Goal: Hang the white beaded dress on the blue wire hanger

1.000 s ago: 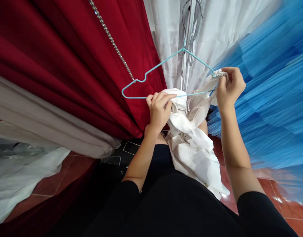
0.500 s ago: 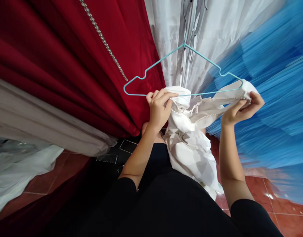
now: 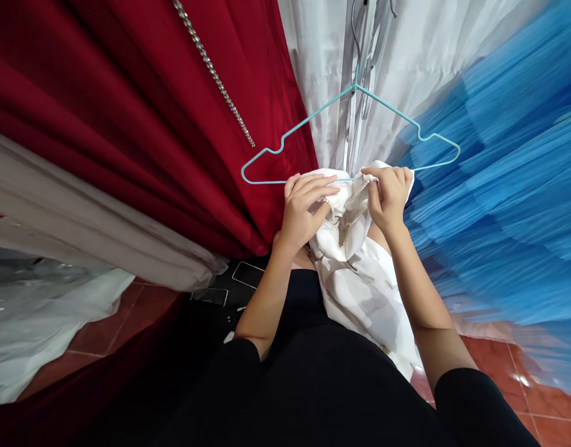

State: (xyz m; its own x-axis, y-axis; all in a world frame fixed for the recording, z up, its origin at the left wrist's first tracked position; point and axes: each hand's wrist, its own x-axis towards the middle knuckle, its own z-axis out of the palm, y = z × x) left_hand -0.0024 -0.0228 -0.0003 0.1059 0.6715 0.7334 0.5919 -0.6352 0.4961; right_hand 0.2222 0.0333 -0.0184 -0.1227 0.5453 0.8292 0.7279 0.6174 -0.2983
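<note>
A light blue hanger hangs in front of a metal rack. White cloth with beaded edges lies over its bottom bar and falls in folds below. My left hand pinches the cloth at the bar, left of the middle, with the thumb under the beaded edge. Close by on the right, my right hand is closed on another part of the same cloth, over the bar. The beaded opening sags between my hands. My right fingers partly hide the cloth and the bar.
Red fabric with a beaded strip hangs on the left, beside beige cloth. Blue tulle fills the right. Behind the hanger are a metal rack and white cloth. Two phone-like objects lie at lower left.
My right hand has moved left with its part of the white cloth, from the hanger's right end to near my left hand. The stretched cloth is now bunched. My left hand keeps its hold.
</note>
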